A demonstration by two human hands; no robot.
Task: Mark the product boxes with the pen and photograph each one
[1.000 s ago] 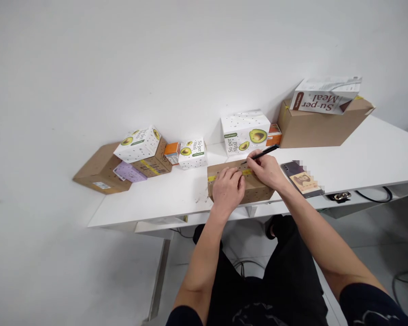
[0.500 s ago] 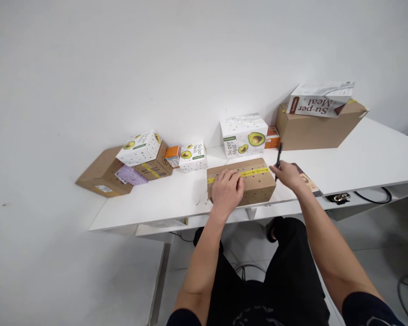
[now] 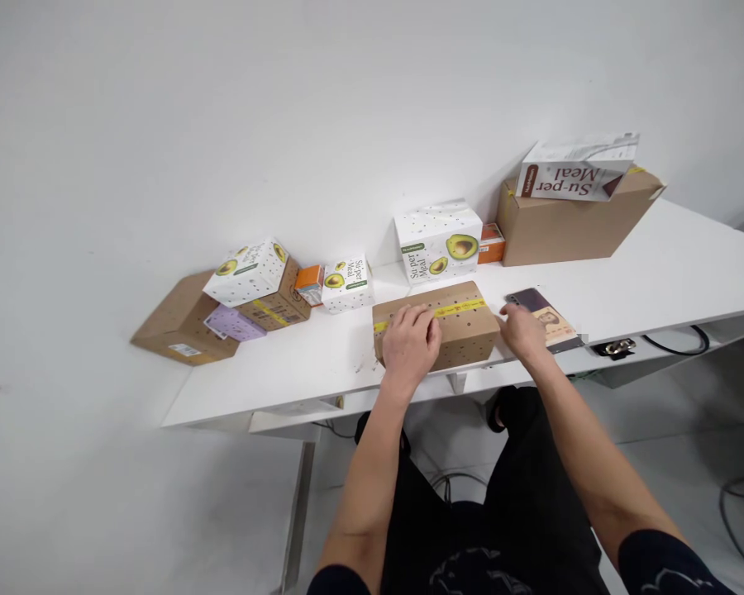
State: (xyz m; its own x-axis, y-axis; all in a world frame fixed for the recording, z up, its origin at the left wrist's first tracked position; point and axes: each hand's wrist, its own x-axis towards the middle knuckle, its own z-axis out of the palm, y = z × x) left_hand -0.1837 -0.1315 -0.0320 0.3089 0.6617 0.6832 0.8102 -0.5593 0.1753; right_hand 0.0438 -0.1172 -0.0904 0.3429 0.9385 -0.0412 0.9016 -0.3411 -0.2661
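Note:
My left hand (image 3: 411, 340) rests on top of a brown cardboard box (image 3: 455, 335), its fingers bent over the yellow tape (image 3: 462, 309) along the lid. The box lies near the front edge of the white table. At the box's right end, my right hand (image 3: 524, 332) is closed, with its fingertips close to the side. The slim black pen it held a moment ago is hidden from view now, and none lies on the table. Just beyond that hand is a dark phone (image 3: 530, 299) with a picture card (image 3: 556, 327) on it.
White avocado-print boxes (image 3: 443, 244) and small orange boxes (image 3: 491, 244) line the wall. A large brown carton (image 3: 564, 227) bears a white box (image 3: 576, 175) on the right. More cartons (image 3: 186, 314) and a purple box (image 3: 239, 322) stand left. A metal clip (image 3: 616, 348) sits below the table edge.
My right hand has turned and lowered slightly at the box's end, and the upright pen has gone out of sight. More of the phone shows. My left hand stays on the box.

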